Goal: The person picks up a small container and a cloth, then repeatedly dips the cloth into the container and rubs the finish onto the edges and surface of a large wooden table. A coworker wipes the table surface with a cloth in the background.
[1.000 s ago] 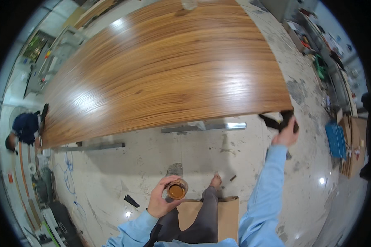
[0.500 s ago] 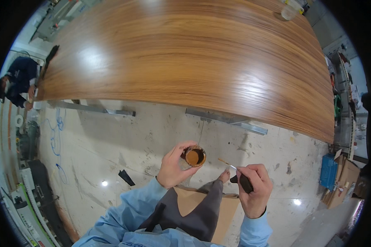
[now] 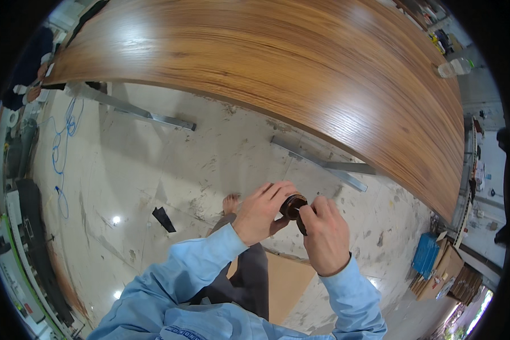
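held between both hands at mid-frame, above the pale scuffed concrete floor (image 3: 170,170): a small round dark-brown jar (image 3: 292,206) with an amber tint at its rim. wrapped around its near-left side by the left hand (image 3: 260,212), fingers curled over the top and thumb underneath, so clenched on the jar. met from the right by the right hand (image 3: 323,235), thumb and forefinger pinched on a slim dark stick-like tool (image 3: 301,225) whose upper end touches the jar's mouth; gripping the tool, though too small and hidden to tell what kind of tool. long axis of the tool running from lower right up toward upper left, into the jar's opening; mouth of the jar tilted toward the right hand, away from the left palm. jar thus just up and left of the right fingertips, touching them or nearly so; closer contact hidden by the knuckles. both forearms in light-blue shirt sleeves (image 3: 198,266) rising from the lower edge, left wrist a little higher than the right. beneath the hands a flat brown cardboard sheet (image 3: 286,280) on the floor and a bare foot (image 3: 230,201) just left of the left hand. well above, a large glossy striped wooden tabletop (image 3: 277,68), apart from the hands, resting on grey metal rails (image 3: 323,164)
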Demonstrator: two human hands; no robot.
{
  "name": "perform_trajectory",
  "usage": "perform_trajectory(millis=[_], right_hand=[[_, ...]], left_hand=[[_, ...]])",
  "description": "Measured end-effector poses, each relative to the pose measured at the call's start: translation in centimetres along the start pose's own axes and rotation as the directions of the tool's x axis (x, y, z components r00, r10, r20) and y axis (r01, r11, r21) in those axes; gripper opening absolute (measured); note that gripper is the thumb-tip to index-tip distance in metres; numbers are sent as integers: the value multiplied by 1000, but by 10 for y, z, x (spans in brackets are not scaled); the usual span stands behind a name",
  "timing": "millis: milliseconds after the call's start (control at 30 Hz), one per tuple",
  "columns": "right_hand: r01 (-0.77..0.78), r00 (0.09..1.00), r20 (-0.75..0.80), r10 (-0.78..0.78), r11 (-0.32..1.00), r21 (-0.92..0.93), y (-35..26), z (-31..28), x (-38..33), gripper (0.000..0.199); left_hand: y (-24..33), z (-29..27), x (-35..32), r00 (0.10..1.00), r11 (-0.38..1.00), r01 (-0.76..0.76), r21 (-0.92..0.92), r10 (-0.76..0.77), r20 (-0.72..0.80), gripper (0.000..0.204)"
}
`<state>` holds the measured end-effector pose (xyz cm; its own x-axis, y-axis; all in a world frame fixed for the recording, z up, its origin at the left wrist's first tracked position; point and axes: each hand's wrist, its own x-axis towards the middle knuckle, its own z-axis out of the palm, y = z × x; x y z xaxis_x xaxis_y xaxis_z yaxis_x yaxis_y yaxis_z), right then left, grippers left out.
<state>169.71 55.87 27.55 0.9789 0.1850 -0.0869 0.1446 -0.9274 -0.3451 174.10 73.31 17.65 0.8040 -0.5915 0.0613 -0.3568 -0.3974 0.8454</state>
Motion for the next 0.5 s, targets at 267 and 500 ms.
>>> perform_trajectory(millis=[267,500], right_hand=[[-107,993,-45,113,987,119,13,-14,-44,28],[-109,984,-112,137,968,227,24,-1,-63,30]], left_hand=[[-4,24,-20,992,993,78,-93,-86,-88,72],[-1,34,-31,991,987,94,-131,-105,-83,70]])
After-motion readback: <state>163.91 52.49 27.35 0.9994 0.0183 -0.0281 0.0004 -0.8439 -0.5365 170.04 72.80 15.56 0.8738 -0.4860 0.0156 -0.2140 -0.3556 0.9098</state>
